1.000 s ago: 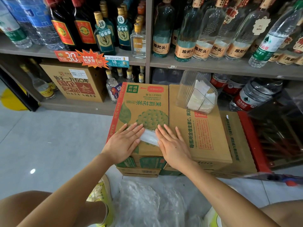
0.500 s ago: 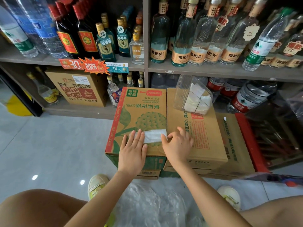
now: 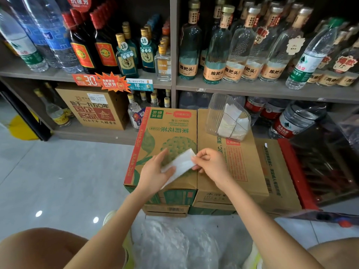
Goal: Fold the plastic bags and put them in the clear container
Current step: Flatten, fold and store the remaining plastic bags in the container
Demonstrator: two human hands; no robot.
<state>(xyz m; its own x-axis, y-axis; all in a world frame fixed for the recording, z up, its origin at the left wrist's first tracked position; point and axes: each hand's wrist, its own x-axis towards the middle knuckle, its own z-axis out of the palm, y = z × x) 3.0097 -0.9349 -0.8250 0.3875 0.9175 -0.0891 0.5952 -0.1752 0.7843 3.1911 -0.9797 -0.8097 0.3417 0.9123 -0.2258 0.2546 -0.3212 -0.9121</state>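
A folded white plastic bag, a narrow strip, is lifted off the green-printed carton. My right hand pinches its right end between thumb and fingers. My left hand supports its lower left end, thumb on top and fingers straight underneath. The clear container stands tilted on the brown carton behind my right hand, and folded white bags lie inside it. Loose clear plastic bags lie crumpled on the floor between my knees.
Shelves of glass bottles and water bottles rise right behind the cartons. A third carton and a red crate edge sit to the right. Grey tiled floor lies to the left.
Both hands were pressing the bag flat on the carton. Now the right hand has pinched its right end and lifted it, and the left hand has slid under its left end.
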